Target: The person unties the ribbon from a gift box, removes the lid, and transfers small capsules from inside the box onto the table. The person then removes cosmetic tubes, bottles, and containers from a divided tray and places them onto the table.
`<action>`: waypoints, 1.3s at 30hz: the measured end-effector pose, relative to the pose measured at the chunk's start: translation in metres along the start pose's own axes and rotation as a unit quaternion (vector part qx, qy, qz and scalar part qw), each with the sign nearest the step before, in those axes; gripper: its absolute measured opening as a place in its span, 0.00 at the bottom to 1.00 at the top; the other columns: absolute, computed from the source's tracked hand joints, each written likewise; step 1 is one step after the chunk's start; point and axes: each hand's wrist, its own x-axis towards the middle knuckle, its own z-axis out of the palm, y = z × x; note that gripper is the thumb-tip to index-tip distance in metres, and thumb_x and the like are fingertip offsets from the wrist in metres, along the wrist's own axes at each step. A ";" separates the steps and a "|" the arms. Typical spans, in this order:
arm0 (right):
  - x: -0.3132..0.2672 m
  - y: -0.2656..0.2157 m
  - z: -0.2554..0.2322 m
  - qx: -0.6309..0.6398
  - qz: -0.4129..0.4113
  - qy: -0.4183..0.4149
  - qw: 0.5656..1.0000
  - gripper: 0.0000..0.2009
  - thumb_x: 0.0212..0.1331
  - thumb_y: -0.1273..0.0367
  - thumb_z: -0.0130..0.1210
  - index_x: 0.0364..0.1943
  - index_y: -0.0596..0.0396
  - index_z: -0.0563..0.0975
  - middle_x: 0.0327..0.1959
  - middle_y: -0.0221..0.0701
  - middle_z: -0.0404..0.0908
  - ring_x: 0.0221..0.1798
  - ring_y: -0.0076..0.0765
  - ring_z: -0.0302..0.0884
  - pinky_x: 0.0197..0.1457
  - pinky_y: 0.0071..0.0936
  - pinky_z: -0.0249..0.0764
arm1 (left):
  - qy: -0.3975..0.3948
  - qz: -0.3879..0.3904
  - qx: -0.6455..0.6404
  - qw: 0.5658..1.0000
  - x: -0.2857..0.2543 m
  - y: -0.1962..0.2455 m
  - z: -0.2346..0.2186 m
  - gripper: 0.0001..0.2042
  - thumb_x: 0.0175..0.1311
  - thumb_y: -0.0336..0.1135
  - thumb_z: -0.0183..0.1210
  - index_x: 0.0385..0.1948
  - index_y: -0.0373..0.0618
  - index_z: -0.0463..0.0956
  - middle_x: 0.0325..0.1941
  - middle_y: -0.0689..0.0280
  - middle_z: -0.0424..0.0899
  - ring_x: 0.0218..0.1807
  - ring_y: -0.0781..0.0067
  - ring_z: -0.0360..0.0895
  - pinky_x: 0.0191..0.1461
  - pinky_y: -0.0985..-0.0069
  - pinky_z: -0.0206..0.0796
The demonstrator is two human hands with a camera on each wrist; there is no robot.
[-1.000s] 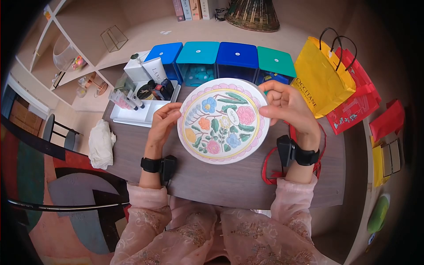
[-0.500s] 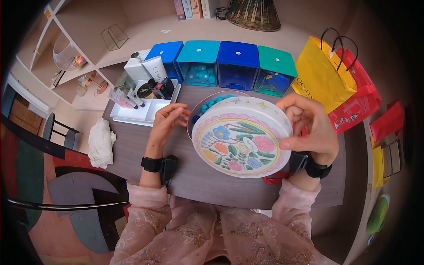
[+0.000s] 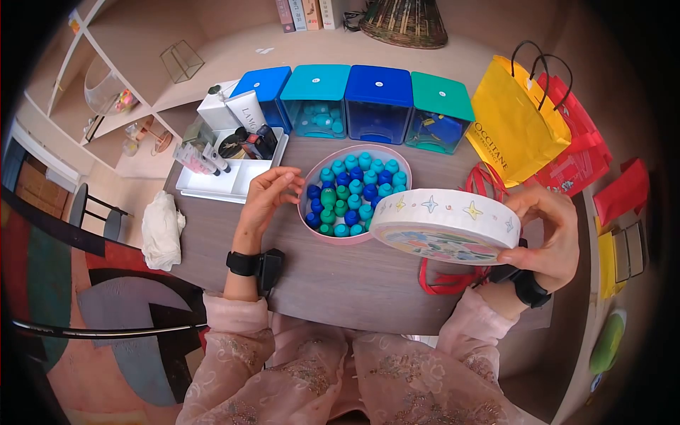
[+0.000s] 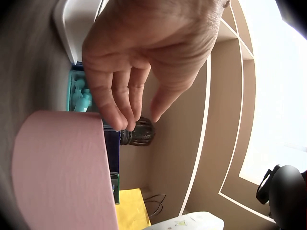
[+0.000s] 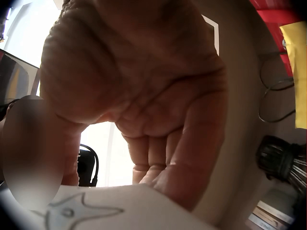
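Note:
A round pink box [image 3: 346,240] stands on the dark wooden table, holding several small dome-topped pieces [image 3: 328,196] in blue, teal and green. My right hand [image 3: 549,234] grips the edge of its white lid [image 3: 453,206], thumb below and fingers on the rim. Tilted, the lid overlaps the box's right side in the head view; stars decorate its side and painted flowers its top. At the box's left rim hovers my left hand [image 3: 273,195], fingers loosely bent and holding nothing. The left wrist view shows its fingertips just above the pink wall [image 4: 62,167].
Behind the box stand several lidded bins [image 3: 380,85] in blues and green. A white tray [image 3: 244,177] of cosmetics is at back left, beside a white cloth [image 3: 162,230]. Yellow [image 3: 524,127] and red bags stand at right; red ribbon [image 3: 446,287] lies near the lid.
My right hand has lifted the lid off the box and carried it right, tilting its top toward me. The box's contents now show. My left hand has let go of the lid's edge.

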 end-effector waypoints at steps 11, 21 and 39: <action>0.008 0.005 0.011 -0.135 0.193 0.118 0.965 0.20 0.34 0.77 0.70 0.36 0.60 0.74 0.21 0.28 0.77 0.26 0.19 0.75 0.29 0.19 0.68 | 0.000 -0.003 -0.005 1.000 0.001 -0.002 -0.001 0.12 0.66 0.34 0.52 0.44 0.36 0.75 0.37 0.60 0.81 0.35 0.75 0.79 0.35 0.80 0.74; 0.017 0.021 0.015 -0.278 0.225 0.134 0.924 0.19 0.31 0.74 0.71 0.31 0.59 0.74 0.22 0.39 0.77 0.26 0.39 0.76 0.29 0.32 0.66 | 0.003 -0.007 -0.003 1.000 0.000 0.000 0.002 0.12 0.66 0.34 0.53 0.44 0.36 0.75 0.36 0.60 0.82 0.35 0.74 0.79 0.34 0.81 0.74; 0.031 0.024 0.018 -0.280 0.272 0.053 0.919 0.20 0.30 0.72 0.73 0.34 0.62 0.79 0.23 0.43 0.78 0.28 0.40 0.79 0.31 0.32 0.70 | 0.042 -0.030 0.151 0.987 0.002 -0.005 0.005 0.08 0.55 0.27 0.63 0.35 0.38 0.76 0.19 0.71 0.77 0.17 0.86 0.71 0.19 0.88 0.63</action>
